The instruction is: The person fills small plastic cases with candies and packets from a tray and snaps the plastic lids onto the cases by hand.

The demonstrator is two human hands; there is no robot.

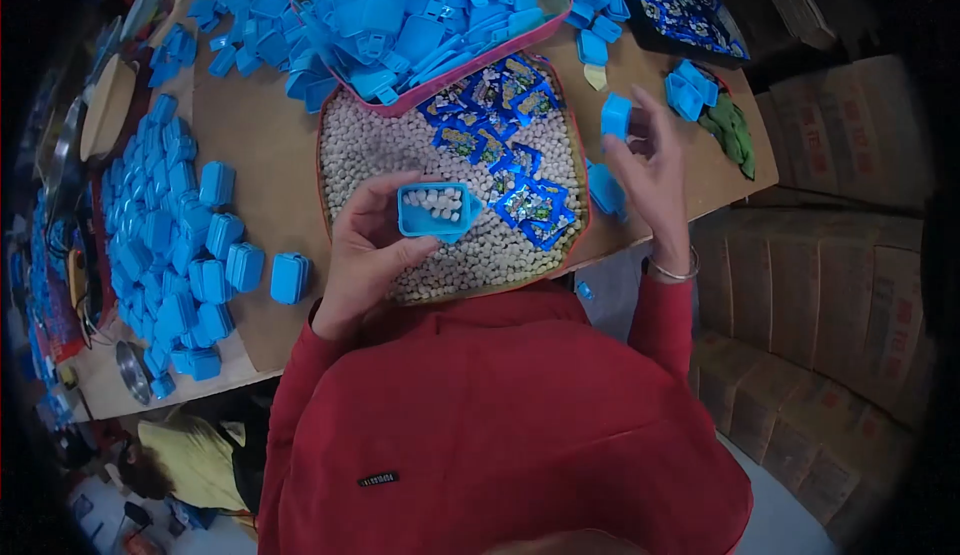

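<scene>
My left hand (368, 250) is closed around a small blue plastic box (438, 227), tilted so its inside faces me. Several white pellets (432, 200) lie in it. Raised at the right, my right hand (652, 163) grips a small blue plastic cup (615, 117) between thumb and fingers; its contents cannot be made out. Beneath both hands is a wide tray (584, 190) filled with loose white pellets (375, 155). Blue printed sachets (535, 205) are scattered over the pellets on its right side.
A pink-rimmed tub (480, 63) heaped with blue plastic parts overlaps the tray's far edge. Closed blue boxes (180, 245) are piled at the left. A dark crate (690, 20) of sachets and a green cloth (730, 133) lie right. Cartons (810, 285) stand beside the table; another person (190, 460) is lower left.
</scene>
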